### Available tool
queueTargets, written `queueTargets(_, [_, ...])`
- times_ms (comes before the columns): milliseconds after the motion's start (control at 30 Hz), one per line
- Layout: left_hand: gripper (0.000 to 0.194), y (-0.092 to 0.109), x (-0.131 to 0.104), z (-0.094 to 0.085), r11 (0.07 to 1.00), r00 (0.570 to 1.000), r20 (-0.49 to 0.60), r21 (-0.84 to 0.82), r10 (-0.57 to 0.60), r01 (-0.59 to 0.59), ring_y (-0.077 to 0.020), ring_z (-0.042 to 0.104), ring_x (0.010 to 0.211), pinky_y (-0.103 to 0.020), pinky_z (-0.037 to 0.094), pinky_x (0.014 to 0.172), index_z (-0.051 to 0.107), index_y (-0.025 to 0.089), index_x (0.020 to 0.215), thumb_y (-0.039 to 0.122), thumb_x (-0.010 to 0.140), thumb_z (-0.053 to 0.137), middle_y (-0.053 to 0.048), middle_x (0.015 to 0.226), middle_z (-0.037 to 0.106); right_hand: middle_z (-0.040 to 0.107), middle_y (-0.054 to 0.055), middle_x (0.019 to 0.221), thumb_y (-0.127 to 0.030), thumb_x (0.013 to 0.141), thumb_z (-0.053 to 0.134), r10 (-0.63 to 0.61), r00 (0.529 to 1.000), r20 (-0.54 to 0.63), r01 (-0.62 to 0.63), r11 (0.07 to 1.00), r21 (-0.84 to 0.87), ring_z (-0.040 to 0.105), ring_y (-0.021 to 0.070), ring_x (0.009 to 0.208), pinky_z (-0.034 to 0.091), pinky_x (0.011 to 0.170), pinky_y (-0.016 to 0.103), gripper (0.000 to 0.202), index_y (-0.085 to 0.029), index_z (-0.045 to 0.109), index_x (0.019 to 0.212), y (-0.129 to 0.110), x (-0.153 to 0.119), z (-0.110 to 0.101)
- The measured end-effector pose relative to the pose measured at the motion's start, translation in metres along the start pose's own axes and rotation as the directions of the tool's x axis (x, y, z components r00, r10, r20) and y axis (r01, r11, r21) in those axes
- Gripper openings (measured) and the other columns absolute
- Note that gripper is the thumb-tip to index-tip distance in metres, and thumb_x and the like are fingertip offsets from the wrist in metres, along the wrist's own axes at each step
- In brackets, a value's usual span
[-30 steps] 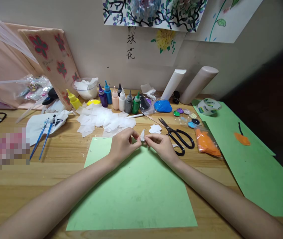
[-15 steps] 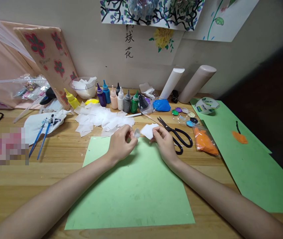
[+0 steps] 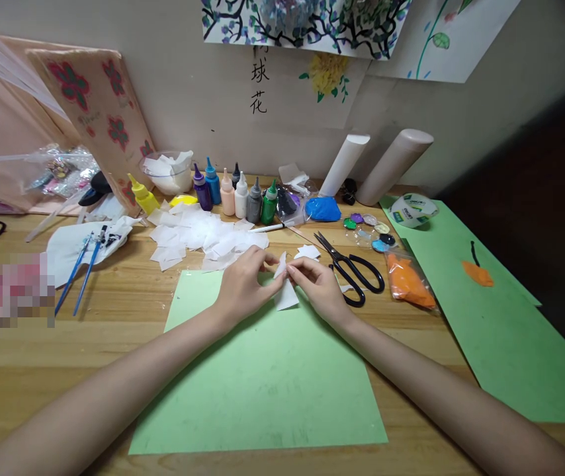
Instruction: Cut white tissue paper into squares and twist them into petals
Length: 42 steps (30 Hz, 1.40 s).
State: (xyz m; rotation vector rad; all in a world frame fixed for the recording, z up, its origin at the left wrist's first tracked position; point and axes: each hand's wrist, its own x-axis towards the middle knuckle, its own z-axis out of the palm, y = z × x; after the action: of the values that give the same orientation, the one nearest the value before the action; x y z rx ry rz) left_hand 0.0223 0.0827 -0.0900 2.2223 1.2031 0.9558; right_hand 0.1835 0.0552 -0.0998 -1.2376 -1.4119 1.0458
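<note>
My left hand and my right hand meet over the top edge of a green sheet. Between their fingertips they pinch a piece of white paper, which hangs down at an angle. Just behind my right hand lies a small stack of white paper pieces. A wide spread of white paper squares covers the wood behind my left hand. Black-handled scissors lie open to the right of my right hand.
Paint bottles stand in a row before the wall, beside a bowl. Two brushes rest at the left. On the right are an orange clay bag, a tape roll and another green sheet.
The small pale piece no longer shows at my left fingertips. My right hand has moved slightly left, away from the white stack, and both hands now hold one hanging paper piece.
</note>
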Motion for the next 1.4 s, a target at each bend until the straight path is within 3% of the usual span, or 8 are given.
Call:
queueTargets(433, [0.015, -0.0034, -0.0015, 0.0013, 0.999, 0.997, -0.070, -0.047, 0.024, -0.027, -0.0096, 0.056, 0.062, -0.021, 0.042, 0.056, 0.067, 0.018, 0.078, 0.028, 0.081, 0.056, -0.002, 0.075, 0.064, 0.070, 0.005, 0.090, -0.032, 0.079, 0.060, 0.012, 1.000, 0.005, -0.012, 0.999, 0.053, 0.063, 0.0183, 0.086, 0.048, 0.078, 0.030, 0.016, -0.019, 0.069, 0.085, 0.0042, 0.0000, 0.0008])
queueTargets(733, [0.016, -0.0034, -0.0017, 0.0017, 0.998, 0.994, -0.095, -0.035, 0.046, -0.050, -0.0091, 0.054, 0.060, -0.020, 0.041, 0.054, 0.068, 0.017, 0.077, 0.027, 0.081, 0.057, -0.002, 0.074, 0.065, 0.069, 0.005, 0.078, -0.034, 0.076, 0.063, 0.039, 0.999, 0.019, -0.039, 0.999, 0.030, 0.061, 0.0171, 0.073, 0.047, 0.067, 0.028, 0.018, -0.017, 0.069, 0.080, 0.0012, -0.0006, 0.0015])
queueTargets(1100, [0.011, -0.0025, -0.0016, 0.0018, 0.997, 0.991, -0.110, -0.009, 0.076, -0.077, -0.0091, 0.054, 0.058, -0.021, 0.041, 0.053, 0.067, 0.017, 0.076, 0.024, 0.078, 0.059, -0.001, 0.072, 0.063, 0.064, 0.004, 0.077, -0.033, 0.078, 0.062, 0.026, 1.000, 0.005, -0.026, 0.999, 0.024, 0.057, 0.0156, 0.073, 0.044, 0.067, 0.026, 0.018, -0.016, 0.066, 0.078, 0.0013, -0.0003, 0.0007])
queueTargets(1400, [0.017, -0.0030, -0.0046, 0.0026, 0.964, 0.954, -0.138, 0.038, 0.266, -0.263, -0.0133, 0.061, 0.078, -0.024, 0.046, 0.067, 0.066, 0.020, 0.090, 0.014, 0.078, 0.055, -0.002, 0.088, 0.067, 0.055, 0.001, 0.062, -0.047, 0.086, 0.048, 0.050, 0.999, -0.017, -0.049, 0.997, 0.058, 0.051, 0.0141, 0.063, 0.040, 0.065, 0.027, 0.040, -0.016, 0.060, 0.063, 0.0015, -0.0010, -0.0042])
